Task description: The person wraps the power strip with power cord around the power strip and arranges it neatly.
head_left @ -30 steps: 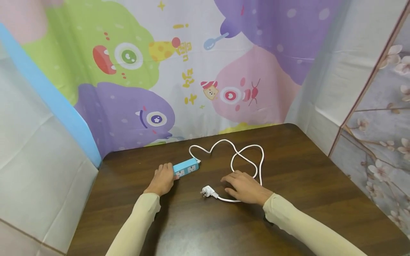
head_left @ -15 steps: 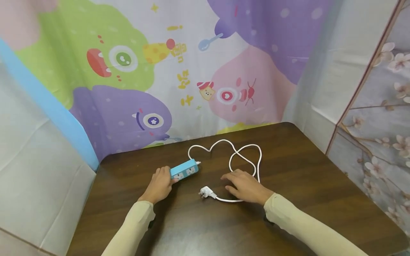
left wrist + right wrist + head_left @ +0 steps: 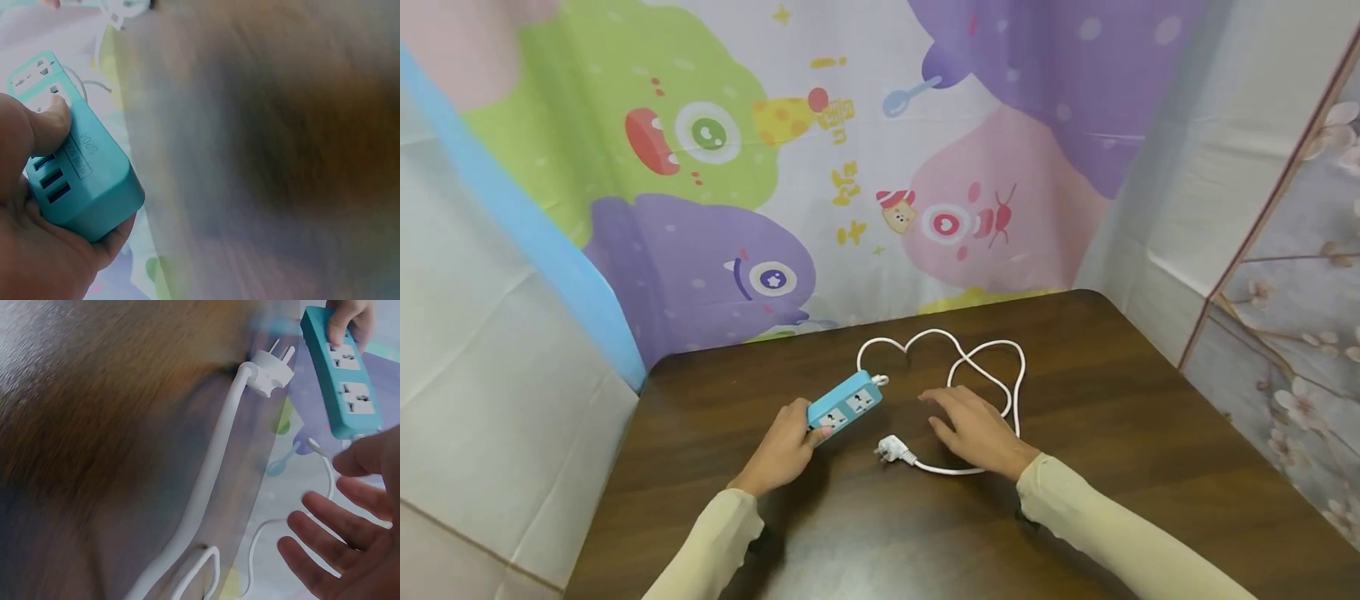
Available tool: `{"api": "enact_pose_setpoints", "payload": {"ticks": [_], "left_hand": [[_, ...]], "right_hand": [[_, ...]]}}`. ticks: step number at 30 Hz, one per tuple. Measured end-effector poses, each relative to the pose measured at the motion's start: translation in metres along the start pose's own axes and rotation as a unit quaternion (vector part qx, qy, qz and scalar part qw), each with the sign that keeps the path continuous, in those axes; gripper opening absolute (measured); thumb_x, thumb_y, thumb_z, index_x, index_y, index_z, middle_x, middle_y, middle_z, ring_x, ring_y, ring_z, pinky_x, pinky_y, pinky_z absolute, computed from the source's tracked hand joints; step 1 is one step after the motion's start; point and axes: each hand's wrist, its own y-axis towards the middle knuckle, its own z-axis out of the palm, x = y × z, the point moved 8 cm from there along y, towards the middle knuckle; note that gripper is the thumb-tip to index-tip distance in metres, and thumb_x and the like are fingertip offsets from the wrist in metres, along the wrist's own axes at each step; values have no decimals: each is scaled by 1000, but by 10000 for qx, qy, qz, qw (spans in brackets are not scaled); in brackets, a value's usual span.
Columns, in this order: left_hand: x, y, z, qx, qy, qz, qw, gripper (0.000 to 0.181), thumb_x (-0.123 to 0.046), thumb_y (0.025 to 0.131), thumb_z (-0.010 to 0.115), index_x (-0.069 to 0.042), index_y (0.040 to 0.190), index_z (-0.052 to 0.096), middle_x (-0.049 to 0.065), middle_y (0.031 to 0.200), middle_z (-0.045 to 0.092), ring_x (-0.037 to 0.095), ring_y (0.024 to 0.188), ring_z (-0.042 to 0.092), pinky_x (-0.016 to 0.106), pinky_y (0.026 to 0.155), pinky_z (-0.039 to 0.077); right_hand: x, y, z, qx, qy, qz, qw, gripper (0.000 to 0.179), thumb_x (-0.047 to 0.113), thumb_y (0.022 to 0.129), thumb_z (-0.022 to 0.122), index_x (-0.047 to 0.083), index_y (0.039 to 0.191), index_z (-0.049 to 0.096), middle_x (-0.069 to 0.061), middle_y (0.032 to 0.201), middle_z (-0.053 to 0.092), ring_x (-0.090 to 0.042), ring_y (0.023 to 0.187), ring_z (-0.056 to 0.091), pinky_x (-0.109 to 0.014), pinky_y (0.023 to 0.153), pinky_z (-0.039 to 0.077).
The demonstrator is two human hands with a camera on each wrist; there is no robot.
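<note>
My left hand [image 3: 781, 446] grips the near end of a light-blue power strip [image 3: 847, 403], thumb on its socket face. The strip is tilted, with its cord end toward the back. In the left wrist view, several USB slots [image 3: 50, 180] show beside the thumb on the strip [image 3: 94, 165]. From the far end runs a white cord [image 3: 934, 331], looping across the table to a white plug [image 3: 892, 449] with bare prongs. My right hand [image 3: 976, 429] hovers over part of the cord, fingers spread and holding nothing; the right wrist view shows the plug [image 3: 270, 372] beyond its fingers.
The dark wooden table [image 3: 880, 533] lies under everything, with rounded back corners. Behind it hangs a curtain [image 3: 850, 292] printed with cartoon monsters. Pale panels stand at the left and right sides, the right one [image 3: 1285, 350] with printed blossoms.
My left hand has lifted and turned the power strip, so its sockets face up more and its cord end points further back. The right hand stays nearly in place.
</note>
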Motion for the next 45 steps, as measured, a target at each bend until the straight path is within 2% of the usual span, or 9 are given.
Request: {"api": "enact_pose_setpoints", "payload": {"ticks": [6,12,19,24,27,29,35,40,45], "left_hand": [[-16,-15,-3,199,-652,-60,9977,32,-23,103,65,0,120,53,4,100,57,18,87,50,40,78,44],[-35,-24,-3,542,-1591,-96,9857,32,-27,104,64,-4,122,52,4,102,62,17,87,56,35,77,48],[-53,-33,-2,1123,-2688,-206,9564,35,-34,106,58,-6,126,52,8,105,61,21,91,59,35,77,51],[-61,-38,-6,1430,-3325,-165,9321,28,-31,108,55,-5,118,58,11,98,61,19,83,58,30,70,50],[-62,-41,-8,1547,-3138,-51,9368,24,-31,104,64,-8,111,64,7,91,64,15,75,59,29,65,51],[-62,-42,-9,1597,-2891,30,9439,21,-32,101,69,-12,105,66,4,86,66,13,71,60,29,63,51],[-58,-45,-11,1758,-2179,253,9597,20,-39,97,73,-20,103,70,-3,85,67,12,72,60,30,65,52],[-59,-45,-7,1783,-1580,526,9698,28,-49,94,73,-21,99,70,-8,81,67,10,69,61,30,63,52],[-64,-41,-3,1442,-787,567,9848,43,-59,92,71,-16,98,71,-13,76,64,5,62,59,27,57,50]], "right_hand": [[4,9,-4,-436,416,22,9982,34,14,99,68,10,133,65,-5,132,67,-24,124,61,-43,101,49],[10,19,-4,-744,1416,213,9869,35,19,99,72,10,132,67,-5,128,69,-22,108,68,-43,92,53],[23,24,2,-579,2653,165,9623,17,7,100,66,11,115,72,-5,112,71,-17,84,70,-35,74,58],[32,25,0,-538,1985,-693,9762,22,-2,95,69,9,114,73,-9,129,64,-29,108,66,-42,87,55],[37,25,-4,-702,941,-1334,9841,42,-1,89,72,16,127,71,-7,141,55,-28,118,58,-42,89,52],[42,25,-9,-858,140,-1743,9808,48,3,86,73,26,129,71,-8,137,53,-26,108,57,-39,81,51],[63,30,-19,-877,-1771,-2876,9372,38,25,87,83,41,121,76,-8,143,53,-32,115,51,-52,98,40],[71,36,-18,-852,-1961,-3389,9162,10,28,88,79,29,98,80,7,95,67,-23,100,57,-50,96,41],[79,36,-10,-477,-1896,-3224,9262,9,17,85,80,22,90,75,8,81,62,-19,80,53,-35,73,43]]}}
